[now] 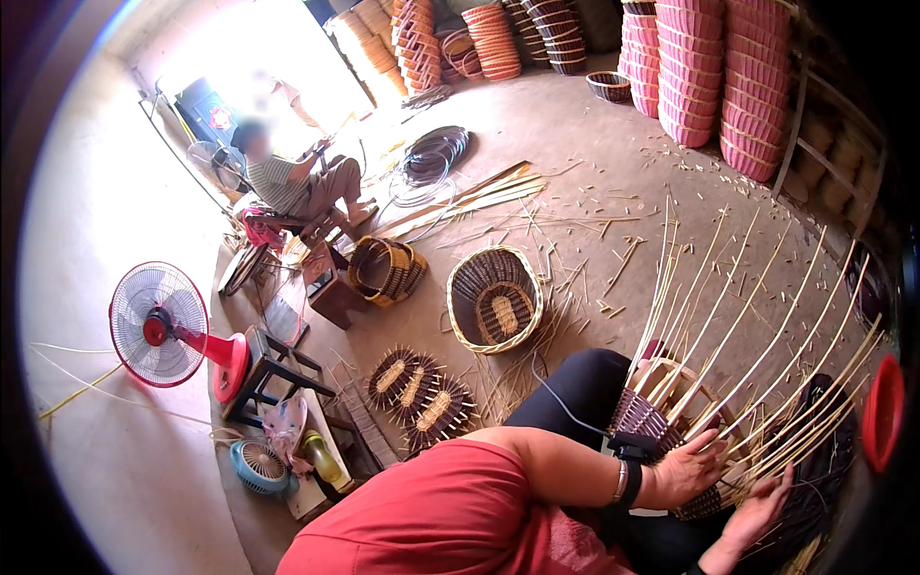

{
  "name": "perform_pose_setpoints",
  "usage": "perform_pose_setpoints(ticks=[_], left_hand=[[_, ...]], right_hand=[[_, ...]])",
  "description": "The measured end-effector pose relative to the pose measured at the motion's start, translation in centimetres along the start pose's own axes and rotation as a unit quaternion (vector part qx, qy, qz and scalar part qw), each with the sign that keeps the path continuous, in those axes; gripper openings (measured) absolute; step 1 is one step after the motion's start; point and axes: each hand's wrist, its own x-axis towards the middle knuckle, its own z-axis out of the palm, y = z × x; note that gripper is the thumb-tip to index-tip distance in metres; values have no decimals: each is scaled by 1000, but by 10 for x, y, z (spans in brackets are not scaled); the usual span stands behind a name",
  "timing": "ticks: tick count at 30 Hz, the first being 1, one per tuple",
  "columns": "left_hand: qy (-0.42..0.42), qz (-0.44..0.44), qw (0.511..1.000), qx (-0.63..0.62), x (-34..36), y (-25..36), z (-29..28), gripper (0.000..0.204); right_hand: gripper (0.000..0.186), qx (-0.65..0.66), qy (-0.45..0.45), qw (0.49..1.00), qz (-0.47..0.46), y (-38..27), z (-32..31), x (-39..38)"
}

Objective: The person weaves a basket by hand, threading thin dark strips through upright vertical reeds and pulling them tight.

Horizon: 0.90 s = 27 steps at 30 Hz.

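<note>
A half-woven basket (644, 420) with dark brown weave sits tilted by my dark-trousered legs. Long pale cane stakes (738, 316) fan up and out from its rim. My left hand (685, 472), with a bracelet and a dark band at the wrist, has its fingers bent onto the weave at the stakes' base. Close beside it, my right hand (757, 513) holds the lower ends of the stakes on the near right side, fingers pointing upward. A tan frame-like form (682, 381) shows inside the basket. The basket's underside is mostly hidden by my hands.
A finished basket (460, 305), flat woven bases (412, 381) and cane offcuts lie on the floor. A red fan (158, 324) stands left, near a stool (273, 369). Another person (287, 182) sits at the back left. Stacked pink baskets (690, 72) line the back; a red basin (881, 412) is far right.
</note>
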Motion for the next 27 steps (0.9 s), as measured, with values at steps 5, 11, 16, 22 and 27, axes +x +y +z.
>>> perform_pose_setpoints(ticks=[5,11,16,22,27], left_hand=[[-133,-17,991,-23,4,-2,35,38],[-199,-71,972,-99,17,-12,33,34],[-43,-123,983,-128,21,-74,-37,40],[-87,-214,963,-140,-8,-79,-26,47],[-143,-256,943,-158,12,-73,-20,46]], right_hand=[[42,59,18,997,41,-5,13,-30],[43,108,12,990,93,8,6,-22],[38,155,-160,975,-5,-62,66,-42],[35,138,-165,976,38,-44,99,-46],[35,103,-192,975,32,-42,87,-50]])
